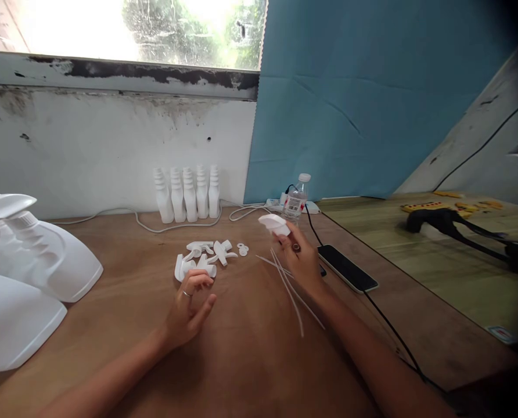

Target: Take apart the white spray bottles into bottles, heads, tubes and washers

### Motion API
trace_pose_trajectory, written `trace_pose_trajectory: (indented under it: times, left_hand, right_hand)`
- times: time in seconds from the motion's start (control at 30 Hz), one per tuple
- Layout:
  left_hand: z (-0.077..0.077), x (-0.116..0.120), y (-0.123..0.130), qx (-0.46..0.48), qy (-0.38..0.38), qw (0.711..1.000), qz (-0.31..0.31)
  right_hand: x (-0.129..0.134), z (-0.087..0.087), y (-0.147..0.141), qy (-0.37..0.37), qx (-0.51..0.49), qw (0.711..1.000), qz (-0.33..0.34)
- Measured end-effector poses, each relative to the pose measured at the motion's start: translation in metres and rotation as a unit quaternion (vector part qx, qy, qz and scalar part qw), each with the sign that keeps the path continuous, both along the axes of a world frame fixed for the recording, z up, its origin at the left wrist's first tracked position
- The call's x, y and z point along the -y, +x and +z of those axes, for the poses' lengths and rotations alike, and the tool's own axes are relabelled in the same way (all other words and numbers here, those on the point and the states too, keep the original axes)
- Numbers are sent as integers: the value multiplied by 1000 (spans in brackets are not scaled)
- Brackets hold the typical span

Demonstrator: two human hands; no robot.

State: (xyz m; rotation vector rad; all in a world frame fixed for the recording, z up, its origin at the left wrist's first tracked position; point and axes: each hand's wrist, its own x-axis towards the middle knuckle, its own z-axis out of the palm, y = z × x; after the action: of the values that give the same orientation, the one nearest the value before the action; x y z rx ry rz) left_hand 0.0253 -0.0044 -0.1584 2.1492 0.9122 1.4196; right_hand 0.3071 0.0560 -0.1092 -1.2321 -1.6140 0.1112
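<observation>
White plastic dominates: a loose heap of white plastic trigger spray heads [220, 253] on the brown wooden table [245, 366]. I take the heap as landmark. To its right, raised off the table, the right hand [301, 261] grips a blurred white plastic piece [274, 224], seemingly another spray head. Thumb and fingers are closed on its near end, probably to leave the far end uncovered. The left hand [188, 310] sits at the heap's near edge: fingers half curled, thumb apart, nothing in them that I can see. Fingertip contact with the heap: cannot tell. Small white rings [243, 250] lie just right of the heap; farther right, thin white tubes [280, 269], flat and crossed, presumably too slender to stand. Behind the heap, five slim white bottles [190, 200] stand upright in a row near the wall [111, 151], perhaps against knocks.
</observation>
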Motion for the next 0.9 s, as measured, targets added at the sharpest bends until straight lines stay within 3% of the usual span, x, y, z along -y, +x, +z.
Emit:
trace_pose_trajectory:
  times: [0.1, 0.2, 0.27, 0.4, 0.47, 0.57, 0.63, 0.77, 0.9]
  left_hand:
    - [2, 3, 7, 80, -104, 991, -28]
    - [8, 6, 12, 153, -198, 966, -62]
    - [10, 6, 13, 171, -246, 950, -92]
    - [9, 4, 12, 203, -325, 917, -111]
    - [7, 1, 13, 256, -389, 874, -138]
    - [6, -5, 15, 318, -486, 787, -209]
    - [7, -8, 15, 334, -512, 757, -231]
    - [5, -12, 13, 333, -523, 758, -205]
    - [3, -14, 13, 319, -520, 782, -125]
  right_hand:
    - [15, 0, -17, 35, 113, 987, 112]
    - [34, -2, -40, 96, 249, 934, 238]
    - [44, -4, -55, 134, 279, 912, 270]
    - [53, -9, -70, 170, 268, 904, 288]
    - [53, -8, -69, 169, 250, 907, 293]
    - [54, -6, -62, 168, 188, 924, 288]
    - [56, -8, -57, 166, 123, 941, 268]
    - [61, -12, -51, 76, -34, 968, 238]
    - [65, -4, -57, 10, -69, 952, 297]
